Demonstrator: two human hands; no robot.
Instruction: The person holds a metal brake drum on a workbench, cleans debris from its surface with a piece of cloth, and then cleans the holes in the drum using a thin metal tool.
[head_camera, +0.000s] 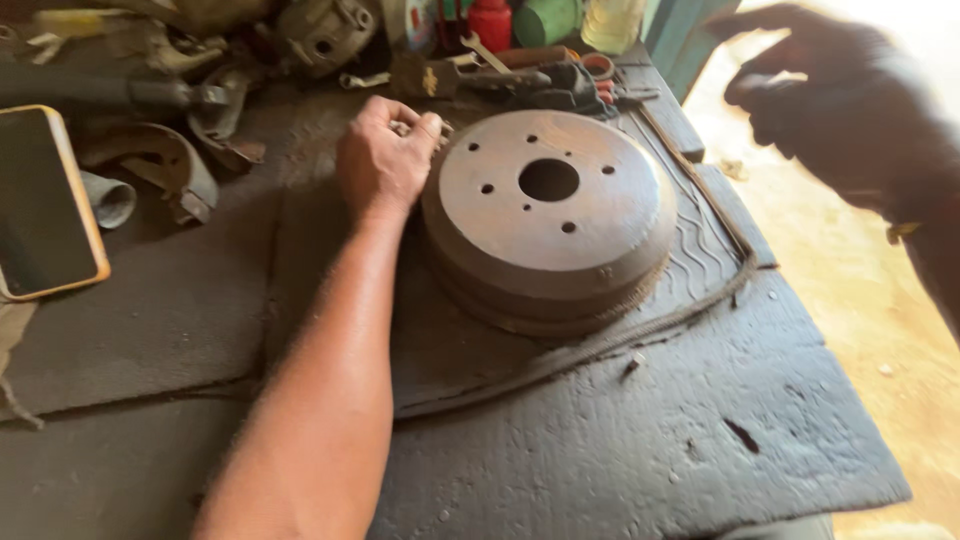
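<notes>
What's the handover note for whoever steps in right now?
Left hand: closed on a small part that can't be made out, knuckles at the left rim of the brake drum.
Right hand: raised off to the right above the floor, blurred, fingers look open, holds nothing visible.
Drum: flat on the rubber mat, hub face up.
Phone at left edge; tools behind the drum.
Done: drum is on the mat.
Left: can't tell from this view.
</notes>
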